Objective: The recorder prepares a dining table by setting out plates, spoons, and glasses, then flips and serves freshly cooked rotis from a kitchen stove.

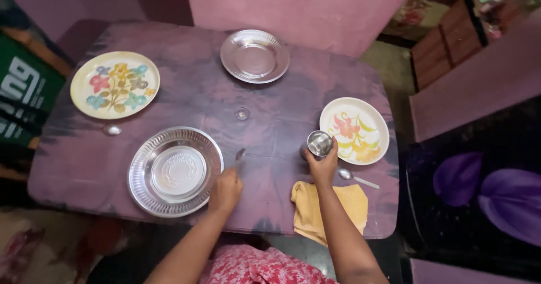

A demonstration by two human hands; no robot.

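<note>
a small empty steel cup is gripped by the right hand; a steel spoon is pinched by the left hand beside an empty ribbed steel plate on the purple counter.

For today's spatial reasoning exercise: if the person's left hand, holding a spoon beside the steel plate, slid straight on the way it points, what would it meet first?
The left hand points up the table with its spoon. The first thing in that line looks like the small round clear object at mid-table, though alignment is uncertain.
</note>
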